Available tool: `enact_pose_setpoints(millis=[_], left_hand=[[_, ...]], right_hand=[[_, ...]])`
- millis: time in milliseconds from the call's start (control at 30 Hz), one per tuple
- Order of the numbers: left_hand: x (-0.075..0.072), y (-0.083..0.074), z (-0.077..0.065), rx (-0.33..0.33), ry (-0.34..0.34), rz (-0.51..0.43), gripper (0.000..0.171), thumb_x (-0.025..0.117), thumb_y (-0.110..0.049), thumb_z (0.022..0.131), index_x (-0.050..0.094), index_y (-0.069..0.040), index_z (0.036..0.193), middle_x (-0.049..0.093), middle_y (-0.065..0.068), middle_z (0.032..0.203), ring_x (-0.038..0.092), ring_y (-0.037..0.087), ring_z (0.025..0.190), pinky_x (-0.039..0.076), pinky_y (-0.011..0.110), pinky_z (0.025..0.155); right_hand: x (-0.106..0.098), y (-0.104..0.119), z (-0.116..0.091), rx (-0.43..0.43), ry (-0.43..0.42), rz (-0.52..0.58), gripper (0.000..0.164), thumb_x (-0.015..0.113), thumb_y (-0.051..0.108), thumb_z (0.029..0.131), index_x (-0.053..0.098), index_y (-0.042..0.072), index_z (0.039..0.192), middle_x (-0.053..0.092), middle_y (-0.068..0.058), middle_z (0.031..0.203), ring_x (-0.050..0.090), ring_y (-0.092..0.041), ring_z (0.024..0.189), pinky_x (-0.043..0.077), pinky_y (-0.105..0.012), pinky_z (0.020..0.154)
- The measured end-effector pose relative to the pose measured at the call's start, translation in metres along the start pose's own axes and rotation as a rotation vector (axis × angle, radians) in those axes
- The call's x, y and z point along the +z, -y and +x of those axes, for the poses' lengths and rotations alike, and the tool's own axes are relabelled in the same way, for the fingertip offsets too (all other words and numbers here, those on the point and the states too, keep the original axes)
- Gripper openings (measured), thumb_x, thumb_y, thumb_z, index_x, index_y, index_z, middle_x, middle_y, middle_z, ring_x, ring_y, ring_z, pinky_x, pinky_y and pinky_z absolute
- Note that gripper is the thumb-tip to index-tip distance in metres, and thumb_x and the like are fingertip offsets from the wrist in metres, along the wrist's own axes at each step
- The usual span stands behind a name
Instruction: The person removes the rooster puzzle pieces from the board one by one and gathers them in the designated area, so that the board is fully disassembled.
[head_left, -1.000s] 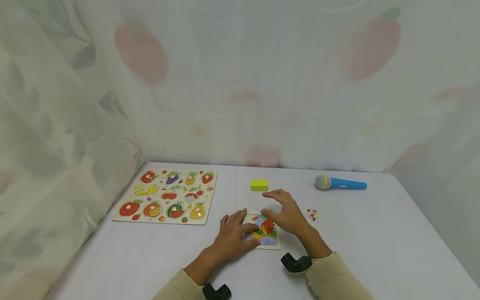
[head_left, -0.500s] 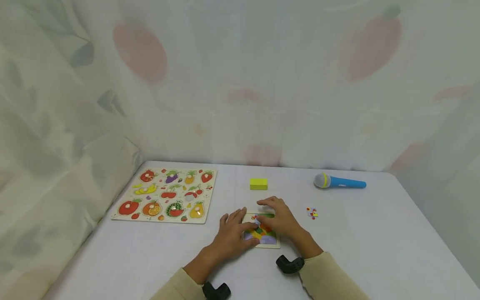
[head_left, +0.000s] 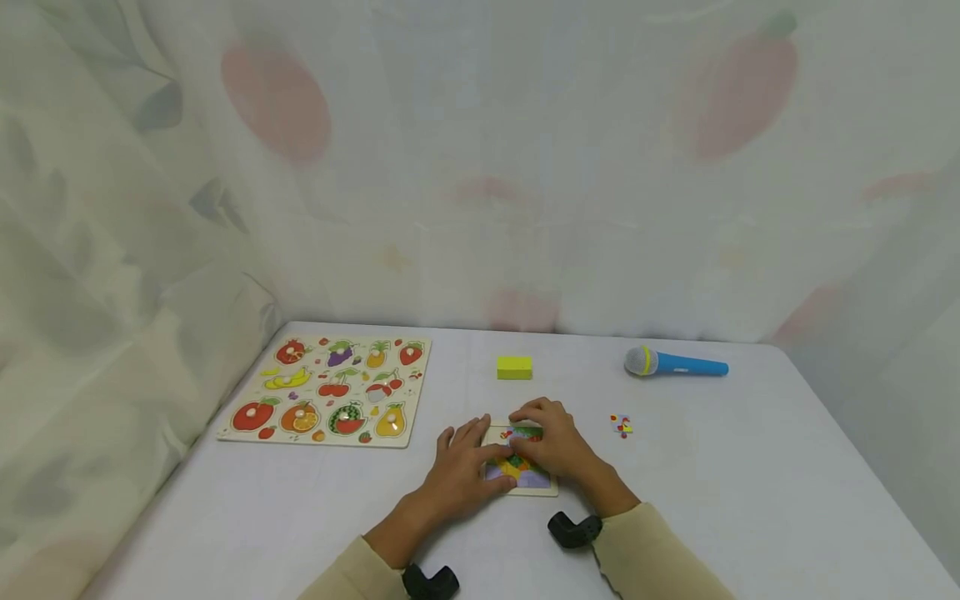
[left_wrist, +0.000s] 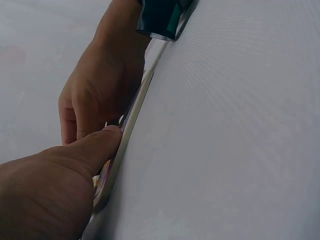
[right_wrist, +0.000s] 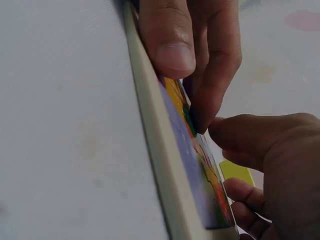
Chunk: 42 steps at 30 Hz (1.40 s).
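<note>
A small framed jigsaw puzzle (head_left: pixel 534 478) with a colourful picture lies flat on the white table. My left hand (head_left: pixel 459 475) rests across its left side, thumb and index finger laid on the picture. From the right, my right hand (head_left: pixel 558 448) arches over the puzzle's upper right part. Its thumb reaches the picture close to the left index finger, and its other fingers curl down at the far edge, seen behind the frame (right_wrist: pixel 159 150) in the right wrist view. Both hands cover part of the picture. A loose puzzle piece (head_left: pixel 622 425) lies right of the right hand.
A large fruit peg puzzle board (head_left: pixel 330 392) lies at the left. Beyond the hands sits a yellow block (head_left: pixel 514 368), and a blue toy microphone (head_left: pixel 678 363) lies at the back right. Patterned curtains (head_left: pixel 480 167) hang behind the table.
My right hand has moved left and down onto the puzzle, its thumb and fingers drawing closer together. The left hand has stayed in place on the puzzle.
</note>
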<state>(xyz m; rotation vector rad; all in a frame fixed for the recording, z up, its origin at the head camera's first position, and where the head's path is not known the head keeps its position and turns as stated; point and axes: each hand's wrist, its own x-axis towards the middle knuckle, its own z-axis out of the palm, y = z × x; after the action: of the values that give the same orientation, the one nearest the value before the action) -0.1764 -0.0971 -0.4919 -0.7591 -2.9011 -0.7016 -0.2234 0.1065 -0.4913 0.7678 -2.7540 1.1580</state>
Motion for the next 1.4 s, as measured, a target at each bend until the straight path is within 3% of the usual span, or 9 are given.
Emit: enact_pose_setpoints(millis=[233,500,700,1000,1233,1400], left_hand=[[0.0,0.0012,0.0004,0.005,-0.002,0.001,0.046,0.069,-0.052,0.084,0.07,-0.026,0.122,0.037,0.015,0.149,0.031,0.033,0.136,0.016,0.064,0.103],[0.0011,0.0016,0.0007,0.003,0.005,0.002,0.047,0.067,-0.053,0.084,0.069,-0.027,0.123,0.036,0.014,0.15,0.029,0.031,0.137,0.015,0.063,0.104],[0.0016,0.0017,0.0008,-0.003,0.011,0.0,0.047,0.068,-0.053,0.084,0.069,-0.028,0.123,0.035,0.014,0.151,0.029,0.031,0.138,0.015,0.063,0.104],[0.0012,0.0013,0.0003,-0.009,0.01,0.0,0.045,0.068,-0.052,0.084,0.07,-0.027,0.12,0.036,0.014,0.15,0.03,0.032,0.137,0.016,0.063,0.104],[0.0017,0.0012,-0.0002,0.004,-0.004,-0.01,0.043,0.07,-0.051,0.083,0.071,-0.027,0.118,0.038,0.016,0.149,0.032,0.034,0.136,0.017,0.064,0.102],[0.001,0.0012,0.0001,0.008,-0.008,-0.008,0.042,0.069,-0.052,0.083,0.071,-0.028,0.118,0.038,0.016,0.149,0.032,0.035,0.136,0.017,0.064,0.102]], right_hand=[[0.0018,0.0026,0.001,-0.006,0.0,-0.077,0.014,0.075,0.023,0.084,0.072,0.019,0.098,0.054,-0.002,0.117,0.046,-0.028,0.111,0.032,-0.056,0.093],[-0.0005,0.0068,0.0014,0.004,0.018,-0.105,0.011,0.074,0.022,0.085,0.071,0.02,0.095,0.053,-0.004,0.117,0.045,-0.029,0.111,0.033,-0.055,0.092],[-0.0009,0.0066,0.0023,-0.008,0.028,-0.113,0.015,0.075,0.021,0.083,0.068,0.019,0.096,0.05,-0.001,0.111,0.043,-0.025,0.104,0.034,-0.05,0.088],[-0.0004,0.0035,0.0009,-0.129,-0.016,-0.124,0.024,0.075,0.017,0.081,0.068,0.014,0.104,0.06,0.008,0.101,0.047,-0.016,0.096,0.036,-0.043,0.081],[-0.0011,-0.0012,-0.001,-0.136,0.0,-0.088,0.038,0.06,-0.005,0.078,0.072,0.013,0.108,0.06,0.009,0.103,0.047,-0.013,0.095,0.035,-0.043,0.083],[-0.002,-0.0021,-0.0005,-0.153,-0.015,-0.093,0.039,0.059,-0.006,0.078,0.073,0.015,0.107,0.061,0.009,0.102,0.046,-0.012,0.094,0.034,-0.041,0.081]])
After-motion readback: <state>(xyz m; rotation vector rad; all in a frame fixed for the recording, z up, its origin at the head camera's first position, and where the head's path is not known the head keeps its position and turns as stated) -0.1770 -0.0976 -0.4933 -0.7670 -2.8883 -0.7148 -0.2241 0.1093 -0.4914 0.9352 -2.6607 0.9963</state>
